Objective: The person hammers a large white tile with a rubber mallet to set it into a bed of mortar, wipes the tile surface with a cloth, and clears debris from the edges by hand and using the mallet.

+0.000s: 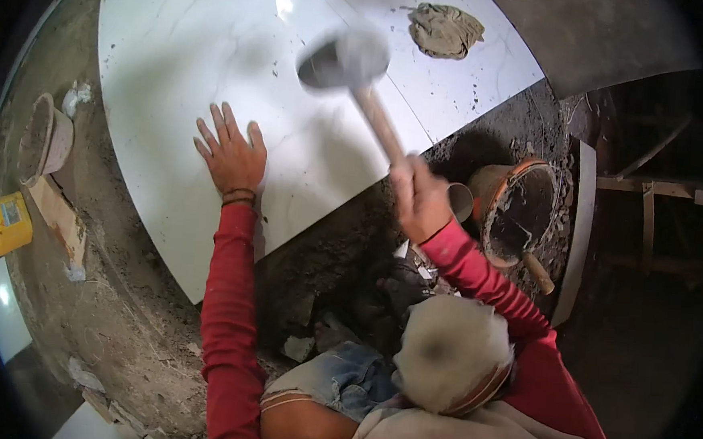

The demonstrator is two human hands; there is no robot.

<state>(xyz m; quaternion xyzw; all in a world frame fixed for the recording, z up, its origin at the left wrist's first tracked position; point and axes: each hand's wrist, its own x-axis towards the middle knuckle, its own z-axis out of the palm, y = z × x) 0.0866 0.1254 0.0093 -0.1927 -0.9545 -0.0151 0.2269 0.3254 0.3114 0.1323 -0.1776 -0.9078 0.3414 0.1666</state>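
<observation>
2 hands, apart from each other; left hand (232, 164) pressed palm-down on a large white marbled tile (168, 184), fingers spread; right hand (424, 198) wrapped round the wooden handle of a mallet (362, 77). Mallet head is over the tile surface, motion-blurred, at the seam in this view; looks raised, with a soft shadow on the tile below.

Surface: glossy, grey-veined, specked with dirt, bright light reflection near the top; 1 straight seam splits it from a 2nd white tile (447, 101) on the right; crumpled dirty cloth (445, 30) lies on that one. Near edge of the tiles borders dark, lumpy soil (318, 242); bits of rubble in it.

Right side: orange-brown bucket (494, 192), mouth open, grey residue on rim and inside; wooden tool handle (538, 273) sticks out at its lower edge; dark grey slab (596, 37) at upper right; beyond it, deep shade with wooden framing (651, 188), detail lost.

Left side: rough brown dirt floor (132, 311); tilted mud-stained tub (60, 144); yellow plastic container (9, 224) near a wooden board (58, 214); another shiny white tile (1, 311) at the far left. Room is dim, light concentrated on the tiles.
</observation>
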